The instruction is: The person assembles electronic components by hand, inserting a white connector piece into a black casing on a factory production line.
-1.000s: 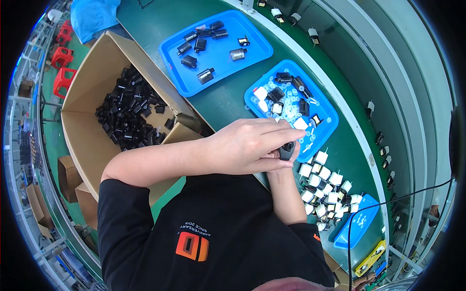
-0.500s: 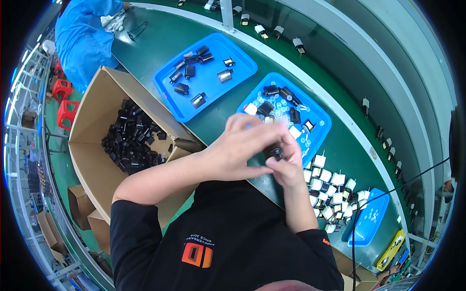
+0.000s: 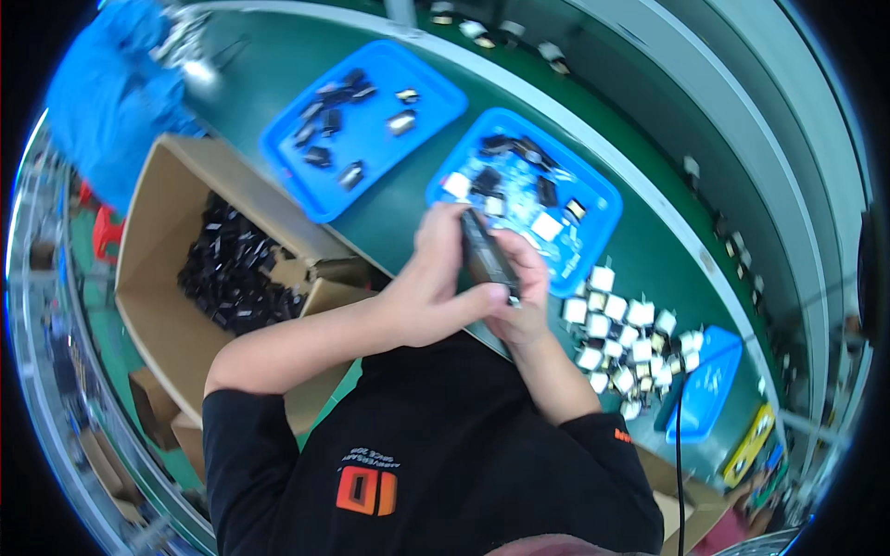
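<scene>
Between my two hands is a long black part [image 3: 485, 255], tilted, with a small metal tip at its near end; motion blurs its details. My left hand [image 3: 434, 273] is closed around its left side, with the thumb stretched along the near end. On the other side my right hand [image 3: 525, 301] grips it with curled fingers, partly hidden behind it. Just beyond my hands lies a blue tray [image 3: 593, 178] holding several black parts, white pieces and small clear discs.
Black pieces fill an open cardboard box [image 3: 153, 232] at left. Another blue tray [image 3: 287, 130] holds dark cylinders. White-topped parts [image 3: 630, 343] crowd the table at right, near a small blue tray [image 3: 714, 385]. A person in blue [image 3: 116, 102] is at far left.
My hands have turned the black part, which now shows lengthwise between them instead of mostly hidden. The fingers of my left hand have come down along its side. The whole view has shifted slightly.
</scene>
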### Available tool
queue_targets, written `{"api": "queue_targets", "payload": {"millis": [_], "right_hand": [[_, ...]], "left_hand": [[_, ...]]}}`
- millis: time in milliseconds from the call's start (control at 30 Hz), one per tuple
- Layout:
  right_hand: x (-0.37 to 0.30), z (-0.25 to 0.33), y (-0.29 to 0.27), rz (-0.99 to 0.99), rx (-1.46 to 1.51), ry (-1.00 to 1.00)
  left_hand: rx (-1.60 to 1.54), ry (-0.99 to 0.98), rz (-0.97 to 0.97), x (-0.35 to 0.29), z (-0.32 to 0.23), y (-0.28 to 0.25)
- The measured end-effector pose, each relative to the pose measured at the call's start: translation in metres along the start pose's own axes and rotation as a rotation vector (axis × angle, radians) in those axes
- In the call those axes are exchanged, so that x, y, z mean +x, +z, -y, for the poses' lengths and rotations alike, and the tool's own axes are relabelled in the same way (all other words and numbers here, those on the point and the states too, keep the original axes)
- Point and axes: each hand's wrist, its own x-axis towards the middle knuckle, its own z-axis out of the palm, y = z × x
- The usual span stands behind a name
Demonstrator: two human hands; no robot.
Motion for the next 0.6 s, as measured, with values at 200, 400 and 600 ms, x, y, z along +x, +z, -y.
{"api": "queue_targets", "payload": {"millis": [200, 400, 600], "right_hand": [[0.079, 0.073, -0.018, 0.003, -0.523, 0.02], [0.167, 0.181, -0.25, -0.634, -1.86, -0.128], [0.14, 0.173, -0.305, -0.709, -2.046, -0.054]], "left_hand": [[0.122, 0.044, -0.101, 0.011, -0.025, -0.061], [0.336, 0.217, -0.858, -0.092, 0.05, -0.166], [0.522, -0.419, -0.5, -0.252, 0.217, -0.193]]}}
